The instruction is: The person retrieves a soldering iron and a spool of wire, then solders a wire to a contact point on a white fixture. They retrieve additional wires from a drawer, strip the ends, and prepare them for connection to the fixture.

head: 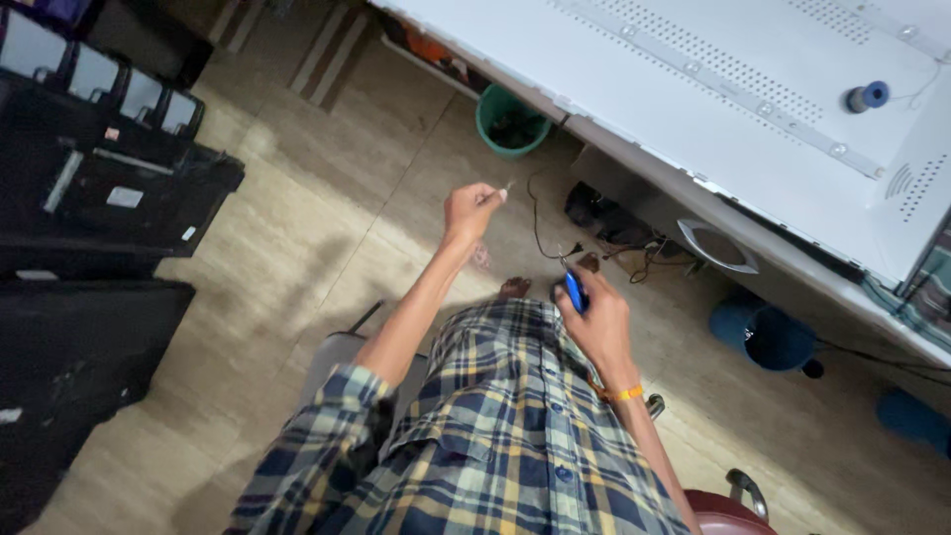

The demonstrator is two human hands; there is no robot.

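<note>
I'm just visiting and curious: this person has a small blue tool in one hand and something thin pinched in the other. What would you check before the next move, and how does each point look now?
1. Right hand grips the blue-handled tool: ok.
2. Left hand pinches a thin pale piece: ok, but what it is, cannot tell.
3. Dark wire runs clear of both hands: cannot tell, it ends near the tool.
4. White perforated panel lies flat on its support: ok.
5. Blue spool within easy reach: not ok, it sits far across the panel.

Spool on panel; bucket on floor below panel edge.
</note>
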